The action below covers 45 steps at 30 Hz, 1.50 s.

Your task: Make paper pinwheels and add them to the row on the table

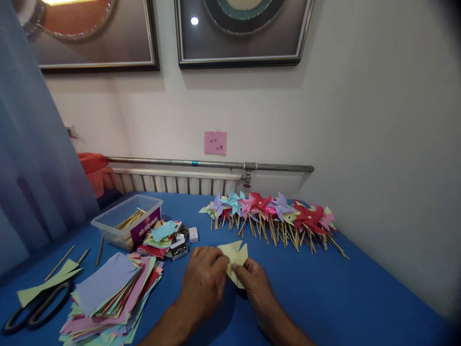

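Observation:
Between my two hands, above the blue table, is a pale yellow sheet of paper (232,250) with slits cut in from its edges. My left hand (206,274) is closed at its left side, fingers curled, and partly covers it. From the right, my right hand (254,278) pinches the paper with the thumb on top. Just left of my hands stand small open boxes of metal pins (178,249) and a small white box (193,234). Beyond my hands lies a row of finished paper pinwheels (260,203) on thin sticks, in red, purple, blue, pink and yellow.
A stack of coloured paper sheets (108,283) lies at the left, beside black-handled scissors (48,302) under a yellow strip. Behind are a clear plastic tub (111,235) of sticks and smaller paper pieces (163,231). A radiator (173,183) and wall bound the table's far side.

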### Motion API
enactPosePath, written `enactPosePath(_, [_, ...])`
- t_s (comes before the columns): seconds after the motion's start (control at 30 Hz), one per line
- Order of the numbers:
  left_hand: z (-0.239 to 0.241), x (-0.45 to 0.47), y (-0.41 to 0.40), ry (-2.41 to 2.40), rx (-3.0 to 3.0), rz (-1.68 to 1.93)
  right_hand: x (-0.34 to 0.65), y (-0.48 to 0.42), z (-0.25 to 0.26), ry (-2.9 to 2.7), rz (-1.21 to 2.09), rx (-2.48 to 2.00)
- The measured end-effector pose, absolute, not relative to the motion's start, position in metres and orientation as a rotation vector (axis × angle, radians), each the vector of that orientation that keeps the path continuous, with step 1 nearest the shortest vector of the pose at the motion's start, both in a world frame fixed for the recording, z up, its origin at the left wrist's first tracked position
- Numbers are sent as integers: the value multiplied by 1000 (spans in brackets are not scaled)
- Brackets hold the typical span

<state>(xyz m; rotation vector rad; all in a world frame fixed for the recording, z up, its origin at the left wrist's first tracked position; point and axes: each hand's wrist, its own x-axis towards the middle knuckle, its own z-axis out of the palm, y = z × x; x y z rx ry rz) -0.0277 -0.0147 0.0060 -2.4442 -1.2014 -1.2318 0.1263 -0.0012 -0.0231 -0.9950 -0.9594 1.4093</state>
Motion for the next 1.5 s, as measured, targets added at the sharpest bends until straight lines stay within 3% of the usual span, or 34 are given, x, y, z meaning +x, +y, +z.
enactPosePath(0.33, [7, -26, -1, -2509, -2585, -2520, 128, -7, -14, -1153, 1243, -1021])
enactPosePath(0.73, [-14, -19, 6, -2383, -2555, -2743, 128, -8, -12, -1243, 1198, -1043])
enactPosePath(1.0, [0, -22, -4, -2199, -2376, -3197, 127, -13, -6, -1319, 1209, -1067])
enactPosePath(1.13, [9, -28, -2, -2199, -2409, -3075, 127, -13, -7, -1318, 1224, -1077])
enactPosePath(1.5, [17, -39, -6, -2142, -3034, -1868, 133, -15, -7, -1592, 1104, -1130])
